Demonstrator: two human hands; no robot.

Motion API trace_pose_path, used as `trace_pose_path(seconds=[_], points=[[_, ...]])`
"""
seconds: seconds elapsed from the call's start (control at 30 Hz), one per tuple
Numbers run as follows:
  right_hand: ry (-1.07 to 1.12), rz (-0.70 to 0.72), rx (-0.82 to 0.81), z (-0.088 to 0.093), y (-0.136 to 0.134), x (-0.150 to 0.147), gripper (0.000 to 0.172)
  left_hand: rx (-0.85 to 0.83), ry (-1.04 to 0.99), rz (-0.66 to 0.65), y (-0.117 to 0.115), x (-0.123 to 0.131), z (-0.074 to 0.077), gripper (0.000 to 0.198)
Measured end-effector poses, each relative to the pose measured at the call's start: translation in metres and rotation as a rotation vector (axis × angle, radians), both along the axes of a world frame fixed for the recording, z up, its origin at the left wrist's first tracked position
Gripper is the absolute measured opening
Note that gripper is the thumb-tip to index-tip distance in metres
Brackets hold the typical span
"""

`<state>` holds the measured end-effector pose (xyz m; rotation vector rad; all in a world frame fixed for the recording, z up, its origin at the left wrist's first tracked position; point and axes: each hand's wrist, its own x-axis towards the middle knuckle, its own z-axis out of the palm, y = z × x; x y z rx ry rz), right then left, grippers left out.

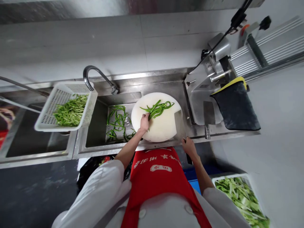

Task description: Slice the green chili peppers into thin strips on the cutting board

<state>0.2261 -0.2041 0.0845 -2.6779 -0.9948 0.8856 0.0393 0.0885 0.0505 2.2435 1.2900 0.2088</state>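
Observation:
Long green peppers (159, 109) lie in a loose bunch on a round white cutting board (163, 133). My left hand (144, 122) is closed around the near left ends of the bunch. In my right hand (189, 146) is the handle of a cleaver (180, 125), its broad blade lying over the right edge of the board, apart from the peppers. More green peppers (117, 122) are scattered in the sink basin left of the board.
A white basket (89, 109) of cut green strips stands left, beside a curved faucet (99, 72). On the right are a metal slicing machine (199, 85), a second cleaver (209, 114) and a dark cloth (237, 107). A crate of leafy greens (244, 199) sits low at right.

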Motion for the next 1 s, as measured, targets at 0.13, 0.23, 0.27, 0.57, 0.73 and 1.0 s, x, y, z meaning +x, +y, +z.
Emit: trace_pose_path(seconds=[0.13, 0.23, 0.27, 0.57, 0.73, 1.0], points=[[-0.016, 0.003, 0.031, -0.006, 0.002, 0.004, 0.028, -0.010, 0.020, 0.021, 0.031, 0.017, 0.000, 0.054], [-0.027, 0.009, 0.041, -0.009, 0.004, 0.005, 0.027, -0.107, 0.051, 0.043, 0.055, 0.022, 0.005, 0.052], [-0.028, 0.007, 0.037, -0.009, 0.004, 0.005, 0.028, -0.171, 0.033, 0.056, 0.061, 0.022, 0.007, 0.048], [-0.008, -0.019, 0.027, -0.006, 0.005, 0.000, 0.030, -0.808, -0.604, 0.400, 0.084, -0.001, 0.045, 0.026], [0.006, -0.045, 0.029, -0.006, 0.006, 0.000, 0.031, -0.767, -0.899, 0.565, 0.080, -0.039, 0.070, 0.028], [0.258, -0.031, 0.329, 0.018, -0.006, 0.003, 0.033, -0.700, -0.955, 0.390, -0.028, -0.048, 0.042, 0.048]])
